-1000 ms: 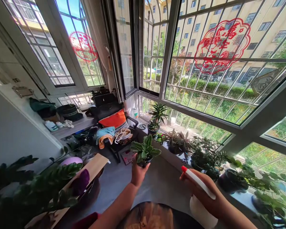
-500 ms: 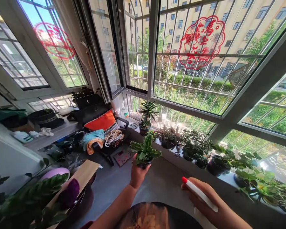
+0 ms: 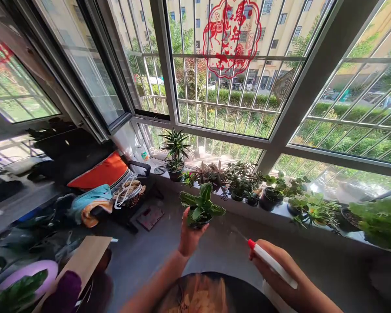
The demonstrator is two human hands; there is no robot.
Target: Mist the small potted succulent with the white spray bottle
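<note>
Pot [image 3: 198,224] mostly hidden by left hand [image 3: 189,237] fingers clamped round it; right hand [image 3: 280,274] grips spray bottle [image 3: 272,264], body cut off.

Windowsill [image 3: 282,212]: row of potted plants [image 3: 237,182].

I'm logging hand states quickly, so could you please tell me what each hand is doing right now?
Left hand: closed around the small potted succulent, held up.
Right hand: closed on the white spray bottle.
</note>
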